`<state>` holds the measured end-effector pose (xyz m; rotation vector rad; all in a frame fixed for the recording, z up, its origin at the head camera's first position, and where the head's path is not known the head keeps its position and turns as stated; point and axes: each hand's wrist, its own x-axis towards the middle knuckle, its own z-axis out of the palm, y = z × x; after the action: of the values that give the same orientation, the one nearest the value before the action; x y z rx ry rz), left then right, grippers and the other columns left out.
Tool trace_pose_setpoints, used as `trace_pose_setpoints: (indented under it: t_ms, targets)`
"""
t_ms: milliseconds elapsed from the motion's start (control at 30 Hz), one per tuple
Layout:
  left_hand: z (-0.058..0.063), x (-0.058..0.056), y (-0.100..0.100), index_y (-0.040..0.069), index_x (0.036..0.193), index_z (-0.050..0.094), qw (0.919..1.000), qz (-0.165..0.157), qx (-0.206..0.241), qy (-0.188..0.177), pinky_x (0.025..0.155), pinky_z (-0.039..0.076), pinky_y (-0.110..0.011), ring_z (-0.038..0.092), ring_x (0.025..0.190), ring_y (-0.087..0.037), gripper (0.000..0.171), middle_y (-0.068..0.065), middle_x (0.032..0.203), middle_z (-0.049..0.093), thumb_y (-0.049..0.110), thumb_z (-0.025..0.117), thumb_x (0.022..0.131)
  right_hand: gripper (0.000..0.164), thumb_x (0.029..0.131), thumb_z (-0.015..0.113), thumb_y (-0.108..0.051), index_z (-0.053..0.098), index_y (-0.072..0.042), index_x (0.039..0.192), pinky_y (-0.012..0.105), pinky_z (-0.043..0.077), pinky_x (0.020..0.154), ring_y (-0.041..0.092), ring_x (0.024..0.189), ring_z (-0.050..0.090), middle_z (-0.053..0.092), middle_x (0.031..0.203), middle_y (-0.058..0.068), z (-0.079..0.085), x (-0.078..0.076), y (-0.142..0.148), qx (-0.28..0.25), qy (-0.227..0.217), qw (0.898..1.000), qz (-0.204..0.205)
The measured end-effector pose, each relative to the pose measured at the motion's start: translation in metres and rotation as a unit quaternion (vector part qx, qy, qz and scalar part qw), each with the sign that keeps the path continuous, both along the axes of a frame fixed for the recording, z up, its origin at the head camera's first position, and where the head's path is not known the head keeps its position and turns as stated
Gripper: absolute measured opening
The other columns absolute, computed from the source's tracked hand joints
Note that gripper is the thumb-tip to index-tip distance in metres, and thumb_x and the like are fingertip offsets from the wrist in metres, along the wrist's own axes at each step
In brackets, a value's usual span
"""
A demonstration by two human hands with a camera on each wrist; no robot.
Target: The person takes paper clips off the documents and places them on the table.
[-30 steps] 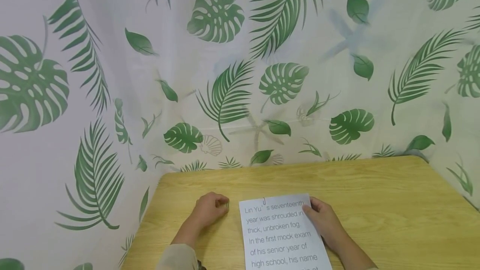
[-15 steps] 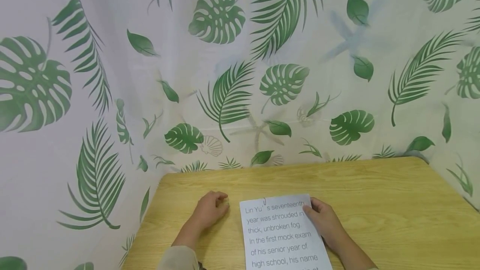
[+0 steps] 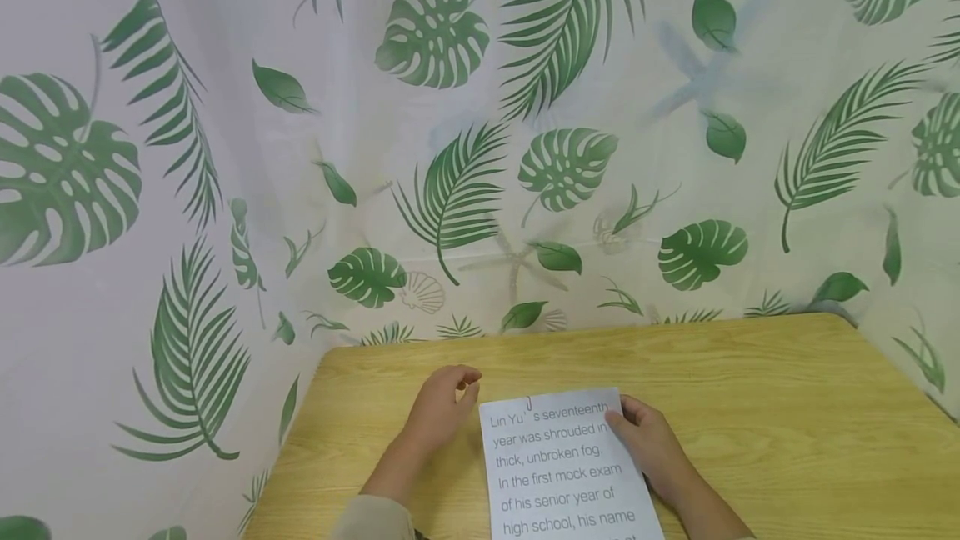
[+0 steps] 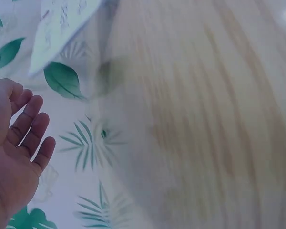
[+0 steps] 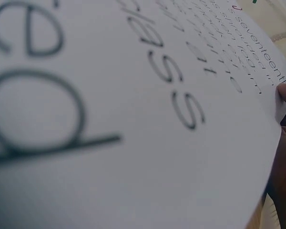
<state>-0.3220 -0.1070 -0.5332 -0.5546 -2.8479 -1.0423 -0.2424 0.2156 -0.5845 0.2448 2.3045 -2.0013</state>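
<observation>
A white sheet of paper [image 3: 562,465] with large printed lines faces me in the head view, its lower part out of frame. My right hand [image 3: 654,447] grips its upper right edge, thumb on the front and fingers behind. On the top edge sits a small reddish hook shape that looks like a paper clip [image 3: 528,404]; it also shows in the right wrist view. Left of the sheet, my left hand [image 3: 442,407] is raised near the top left corner, apart from the paper. Its fingers are loosely bent, and I see nothing held in the left wrist view.
A wooden table [image 3: 787,407] with light yellow grain spreads below both hands. White curtains [image 3: 465,107] printed with green leaves close off the back and left side. A beige sleeve [image 3: 372,517] covers the left forearm.
My left hand has moved up and right, toward the sheet's top left corner, and its thumb and index finger have parted. The right hand and the paper stay in place.
</observation>
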Motion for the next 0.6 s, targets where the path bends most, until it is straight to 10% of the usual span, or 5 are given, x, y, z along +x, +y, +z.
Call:
trace_pose_setpoints:
  t_ms: [600]
  targets:
    - [0.012, 0.026, 0.062, 0.018, 0.139, 0.070, 0.9938, -0.037, -0.104, 0.006, 0.113, 0.055, -0.044, 0.067, 0.128, -0.022, 0.033, 0.002, 0.134, 0.075, 0.029, 0.067, 0.108, 0.052, 0.113, 0.054, -0.022, 0.046, -0.002, 0.161, 0.018, 0.059, 0.092, 0.017, 0.118, 0.070, 0.061, 0.154, 0.019, 0.001, 0.000, 0.001, -0.004, -0.007, 1.000, -0.001]
